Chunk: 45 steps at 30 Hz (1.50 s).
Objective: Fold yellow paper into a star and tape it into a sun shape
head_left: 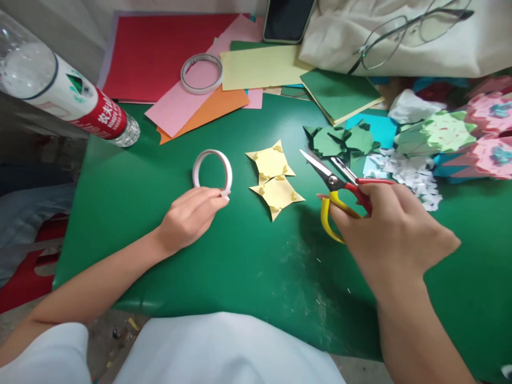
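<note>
My left hand (192,216) rests on the green table cover (240,266), its fingers curled at the lower edge of a white tape roll (212,169) that stands on its rim. My right hand (390,234) grips scissors (338,184) with red and yellow handles; the blades are open and point up-left. Between the hands lie two pale yellow star-shaped paper pieces (274,178), side by side and flat on the cover. The scissor tips are a short way right of them and do not touch them.
Coloured paper sheets (192,69) with a second tape roll (201,73) lie at the back. A plastic bottle (64,93) lies at the left. A phone (288,20), glasses (404,34) on cloth, green cut-outs (340,140) and folded paper flowers (472,133) crowd the right.
</note>
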### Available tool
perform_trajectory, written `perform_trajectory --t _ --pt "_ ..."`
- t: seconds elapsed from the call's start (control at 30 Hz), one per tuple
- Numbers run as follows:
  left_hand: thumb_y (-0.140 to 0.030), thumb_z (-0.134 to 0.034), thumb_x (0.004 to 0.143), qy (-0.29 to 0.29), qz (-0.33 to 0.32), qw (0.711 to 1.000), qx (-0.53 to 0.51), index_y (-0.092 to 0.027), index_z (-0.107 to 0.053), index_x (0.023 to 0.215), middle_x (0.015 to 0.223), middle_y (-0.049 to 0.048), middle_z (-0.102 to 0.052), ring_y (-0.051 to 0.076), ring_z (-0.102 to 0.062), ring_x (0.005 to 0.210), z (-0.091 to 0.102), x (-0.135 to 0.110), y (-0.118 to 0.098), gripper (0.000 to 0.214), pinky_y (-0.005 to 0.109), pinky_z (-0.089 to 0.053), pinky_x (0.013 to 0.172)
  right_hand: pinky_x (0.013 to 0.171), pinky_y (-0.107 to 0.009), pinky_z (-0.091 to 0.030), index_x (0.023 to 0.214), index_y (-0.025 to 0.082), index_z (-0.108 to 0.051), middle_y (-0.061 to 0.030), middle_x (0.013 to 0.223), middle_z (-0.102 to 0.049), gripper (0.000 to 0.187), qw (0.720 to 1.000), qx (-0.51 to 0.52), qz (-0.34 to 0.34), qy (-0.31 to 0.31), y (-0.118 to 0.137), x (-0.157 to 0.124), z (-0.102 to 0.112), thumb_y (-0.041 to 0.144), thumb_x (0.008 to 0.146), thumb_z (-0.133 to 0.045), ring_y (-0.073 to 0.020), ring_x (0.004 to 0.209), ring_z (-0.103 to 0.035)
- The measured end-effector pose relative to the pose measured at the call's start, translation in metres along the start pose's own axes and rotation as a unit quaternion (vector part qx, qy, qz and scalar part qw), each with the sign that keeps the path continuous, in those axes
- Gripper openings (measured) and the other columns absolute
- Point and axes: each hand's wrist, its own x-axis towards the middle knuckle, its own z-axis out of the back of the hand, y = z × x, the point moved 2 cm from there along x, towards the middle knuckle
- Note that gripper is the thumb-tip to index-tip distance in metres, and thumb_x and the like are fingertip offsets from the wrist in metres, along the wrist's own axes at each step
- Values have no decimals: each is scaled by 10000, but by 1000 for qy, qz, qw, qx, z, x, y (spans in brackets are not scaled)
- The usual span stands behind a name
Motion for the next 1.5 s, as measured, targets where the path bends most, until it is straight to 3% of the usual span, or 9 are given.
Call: perform_trajectory --t 0.23,0.4,0.6,0.73,0.87,1.07,1.33,1.43,1.5 --pt "-58 -567 896 18 3 997 81 -175 -661 1023 995 92 -735 181 -706 910 -8 0 16 197 294 -579 818 445 -263 -140 931 158 -667 -87 855 -707 319 997 -10 -36 70 2 -1 -13 430 778 -729 -79 455 -310" --pt "-69 -566 890 35 38 998 46 -200 -666 1030 1202 91 -638 176 -656 1019 -10 -2 17 216 276 -558 824 471 -267 -167 974 167 -633 -97 841 -675 287 997 39 -18 69 4 -5 -14 427 852 -640 -124 513 -417" --pt "-59 -629 838 21 11 1000 19 -226 -661 980 1031 59 -671 200 -626 990 -7 2 8 222 346 -545 849 516 -314 -267 983 157 -631 -143 811 -633 284 994 37 -15 98 9 -5 -13 414 867 -596 -256 732 -560" --pt "-72 -632 838 29 12 999 -26 -238 -647 1008 976 50 -694 194 -634 939 -7 2 -1 238 359 -546 831 727 -401 -439 1119 155 -596 -165 1015 -657 309 992 71 96 50 22 -4 -9 338 873 -557 -309 912 -594" --pt "-67 -641 839 21 32 992 -121 -227 -622 1055 958 43 -707 169 -650 899 -8 1 -10 270 347 -554 829 934 -418 -445 1300 214 -512 -119 1292 -626 426 961 151 229 41 37 -7 -11 239 878 -565 -287 1179 -577" --pt "-81 -634 862 38 115 949 -291 -179 -640 1010 904 46 -722 133 -668 833 -11 2 -18 178 272 -559 756 954 -396 -464 1261 219 -555 -81 1264 -679 355 942 202 266 21 45 -5 -21 167 910 -566 -240 1179 -624" --pt "-142 -667 864 21 247 869 -429 -179 -648 1011 923 50 -706 121 -669 846 -15 -2 -14 153 220 -562 733 694 -376 -532 837 263 -625 -26 830 -747 104 933 339 114 -43 44 -7 -9 202 898 -566 -207 785 -702" --pt "-181 -734 822 -3 278 825 -493 -214 -597 1128 1047 51 -657 146 -670 999 -18 -5 -16 337 246 -587 860 580 -317 -518 773 247 -586 -13 725 -689 126 876 480 -37 24 53 -15 3 210 892 -597 -158 626 -644" --pt "-197 -772 789 -3 287 801 -525 -236 -553 1186 1119 49 -604 153 -668 1032 -20 -7 -21 455 266 -599 893 464 -252 -465 744 230 -568 24 637 -619 157 795 584 -98 133 63 -21 7 204 896 -598 -105 497 -570"
